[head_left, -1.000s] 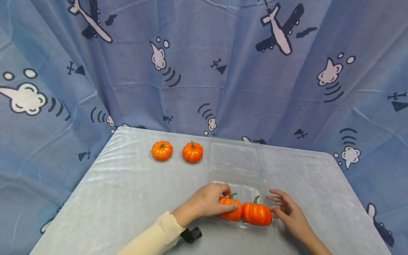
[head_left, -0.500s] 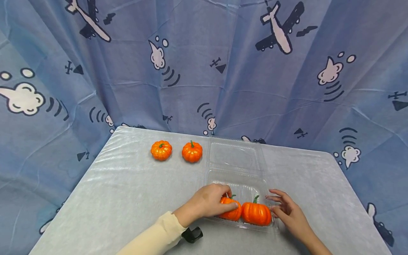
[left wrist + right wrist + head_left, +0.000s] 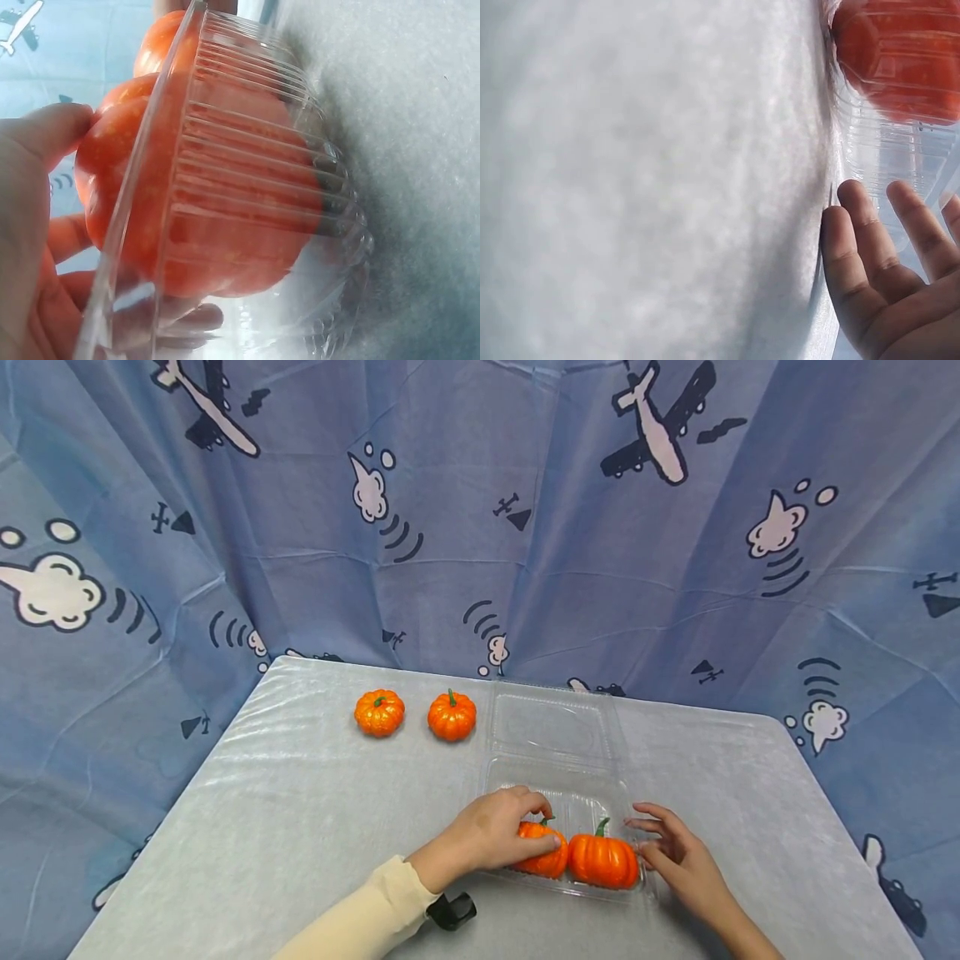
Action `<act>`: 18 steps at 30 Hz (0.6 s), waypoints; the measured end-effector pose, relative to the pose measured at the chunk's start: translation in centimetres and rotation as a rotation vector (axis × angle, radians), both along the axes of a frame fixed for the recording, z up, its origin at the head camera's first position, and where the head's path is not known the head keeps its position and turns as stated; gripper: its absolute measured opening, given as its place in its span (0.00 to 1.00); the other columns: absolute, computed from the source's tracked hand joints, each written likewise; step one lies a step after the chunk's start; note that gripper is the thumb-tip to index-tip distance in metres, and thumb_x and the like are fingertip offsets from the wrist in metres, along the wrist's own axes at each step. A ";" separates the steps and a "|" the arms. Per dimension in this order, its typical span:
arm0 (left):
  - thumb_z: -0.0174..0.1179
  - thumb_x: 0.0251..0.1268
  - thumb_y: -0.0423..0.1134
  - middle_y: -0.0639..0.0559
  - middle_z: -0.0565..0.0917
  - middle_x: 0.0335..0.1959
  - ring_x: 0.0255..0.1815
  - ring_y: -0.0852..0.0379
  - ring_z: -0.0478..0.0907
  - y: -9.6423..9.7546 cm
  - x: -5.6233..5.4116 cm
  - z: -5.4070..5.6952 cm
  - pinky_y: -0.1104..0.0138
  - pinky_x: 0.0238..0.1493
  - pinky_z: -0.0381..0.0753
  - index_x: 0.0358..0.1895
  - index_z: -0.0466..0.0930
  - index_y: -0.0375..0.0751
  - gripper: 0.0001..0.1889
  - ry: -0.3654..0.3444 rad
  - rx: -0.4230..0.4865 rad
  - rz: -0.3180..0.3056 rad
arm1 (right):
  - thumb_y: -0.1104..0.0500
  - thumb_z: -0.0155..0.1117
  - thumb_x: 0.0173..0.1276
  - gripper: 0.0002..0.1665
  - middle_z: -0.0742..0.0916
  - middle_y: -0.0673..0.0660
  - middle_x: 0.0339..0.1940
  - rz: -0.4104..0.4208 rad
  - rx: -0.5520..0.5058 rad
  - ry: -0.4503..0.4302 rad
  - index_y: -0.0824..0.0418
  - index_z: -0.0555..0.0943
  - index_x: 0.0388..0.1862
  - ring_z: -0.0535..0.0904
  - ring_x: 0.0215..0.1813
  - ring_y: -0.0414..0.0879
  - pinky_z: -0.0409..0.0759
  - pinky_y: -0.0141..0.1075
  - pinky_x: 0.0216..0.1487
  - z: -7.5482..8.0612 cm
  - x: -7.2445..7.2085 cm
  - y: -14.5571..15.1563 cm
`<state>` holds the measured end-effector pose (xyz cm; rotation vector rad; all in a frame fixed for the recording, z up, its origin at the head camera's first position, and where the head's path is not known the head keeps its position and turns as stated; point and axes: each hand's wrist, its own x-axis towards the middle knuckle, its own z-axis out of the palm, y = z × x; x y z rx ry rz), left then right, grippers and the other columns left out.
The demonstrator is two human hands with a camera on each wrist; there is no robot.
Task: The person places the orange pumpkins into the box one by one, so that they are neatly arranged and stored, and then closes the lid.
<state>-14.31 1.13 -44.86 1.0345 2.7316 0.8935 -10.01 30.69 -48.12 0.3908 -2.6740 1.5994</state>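
Pale table [image 3: 300,793], left grip [image 3: 491,831] holding orange pumpkin [image 3: 548,860], right grip [image 3: 682,864] wide beside clear container [image 3: 581,785]

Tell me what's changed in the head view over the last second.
Very little: the left hand shifted its fingers slightly rightward over the left boxed pumpkin; nothing was visibly let go. The right hand stayed beside the clear container; the right boxed pumpkin and two small pumpkins stayed put.

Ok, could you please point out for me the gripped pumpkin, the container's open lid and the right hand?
Gripped pumpkin [image 3: 551,866]: head view, on its lower front side.
Open lid [image 3: 551,728]: head view, on its clear middle panel.
Right hand [image 3: 686,863]: head view, on the middle of the hand.
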 end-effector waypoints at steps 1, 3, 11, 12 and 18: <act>0.58 0.61 0.59 0.57 0.83 0.42 0.42 0.61 0.79 0.0 0.0 0.0 0.73 0.43 0.77 0.44 0.81 0.53 0.17 0.000 0.006 -0.004 | 0.68 0.58 0.69 0.28 0.83 0.38 0.50 -0.001 0.003 0.000 0.69 0.65 0.66 0.83 0.38 0.36 0.84 0.36 0.32 0.0 0.0 0.0; 0.58 0.62 0.58 0.57 0.83 0.43 0.43 0.61 0.79 0.0 0.0 0.0 0.74 0.44 0.77 0.45 0.81 0.53 0.17 0.002 0.014 -0.011 | 0.67 0.58 0.68 0.28 0.83 0.38 0.50 -0.005 0.008 0.000 0.69 0.65 0.66 0.83 0.37 0.36 0.84 0.35 0.32 0.0 0.0 0.0; 0.60 0.60 0.58 0.61 0.81 0.39 0.33 0.68 0.73 0.1 0.0 -0.1 0.78 0.34 0.71 0.46 0.82 0.55 0.16 -0.002 0.026 -0.003 | 0.68 0.58 0.68 0.28 0.83 0.39 0.50 0.000 0.000 -0.006 0.69 0.65 0.66 0.84 0.39 0.35 0.84 0.35 0.33 0.0 -0.1 0.0; 0.60 0.60 0.58 0.61 0.80 0.38 0.32 0.68 0.73 0.0 0.0 -0.1 0.78 0.33 0.70 0.45 0.82 0.56 0.16 -0.005 0.026 -0.001 | 0.68 0.58 0.68 0.28 0.83 0.39 0.50 0.001 -0.002 -0.010 0.69 0.65 0.66 0.84 0.39 0.35 0.84 0.35 0.33 0.0 -0.1 0.0; 0.60 0.59 0.56 0.62 0.80 0.38 0.33 0.68 0.73 0.1 0.1 0.0 0.78 0.35 0.71 0.44 0.82 0.56 0.14 0.000 0.017 -0.002 | 0.67 0.58 0.69 0.28 0.83 0.38 0.50 -0.004 -0.004 -0.017 0.69 0.65 0.66 0.84 0.39 0.35 0.84 0.35 0.33 0.0 0.0 0.0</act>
